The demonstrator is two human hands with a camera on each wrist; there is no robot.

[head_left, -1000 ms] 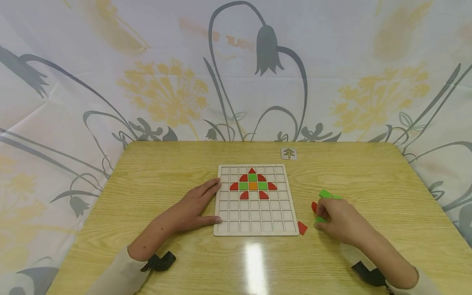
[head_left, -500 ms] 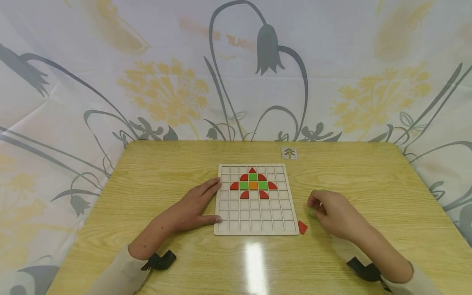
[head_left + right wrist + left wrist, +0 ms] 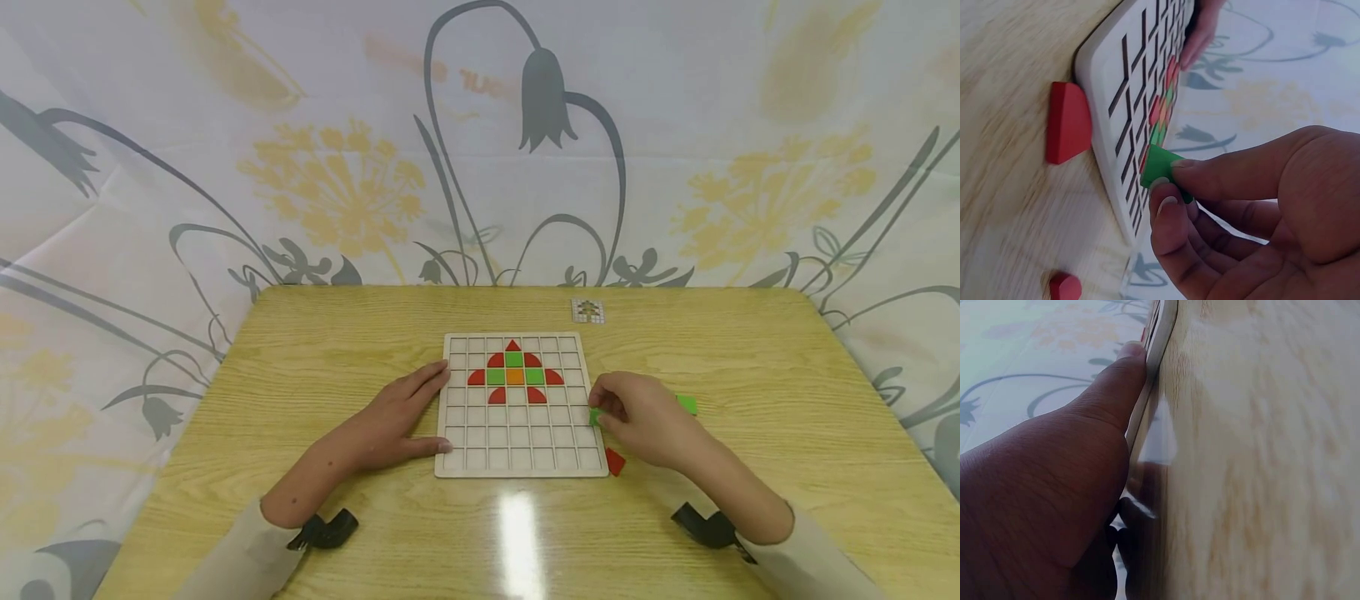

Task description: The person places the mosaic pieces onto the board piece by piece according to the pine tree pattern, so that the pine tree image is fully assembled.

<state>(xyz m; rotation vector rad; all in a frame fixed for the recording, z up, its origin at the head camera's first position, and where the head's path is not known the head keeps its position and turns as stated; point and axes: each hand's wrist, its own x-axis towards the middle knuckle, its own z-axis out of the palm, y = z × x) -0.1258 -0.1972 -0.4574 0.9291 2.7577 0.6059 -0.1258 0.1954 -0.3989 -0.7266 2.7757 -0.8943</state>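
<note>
A small green tile (image 3: 1161,165) is sitting pinched in the right hand (image 3: 648,417), the thumb pressing from one side and the fingertips from the other, with one end of the tile sticking out past them. It is looking light, stiff and thin, probably smooth enough to twist in a loose pinch, and not fragile; holding it by opposite edges or faces, close to one end, should be serving best. From where I'm standing, it is showing over the right rim of the gridded board (image 3: 517,437), though I can't quite tell whether it is touching. Ahead and to the left of those fingers, red pieces, three green squares and one orange square (image 3: 515,376) are lying in the board's cells. Just nearer the person than the fingers, a red piece (image 3: 615,462) is lying at the board's corner; another red piece (image 3: 1065,286) is showing below them in the right wrist view. Behind the knuckles, to the right, a loose green piece (image 3: 686,405) is lying on the worktop (image 3: 337,333). Across the board, the left hand (image 3: 386,425) is resting against its left edge, thumb and fingers spread apart. Beyond both hands, a little printed card (image 3: 588,311) is lying flat.
</note>
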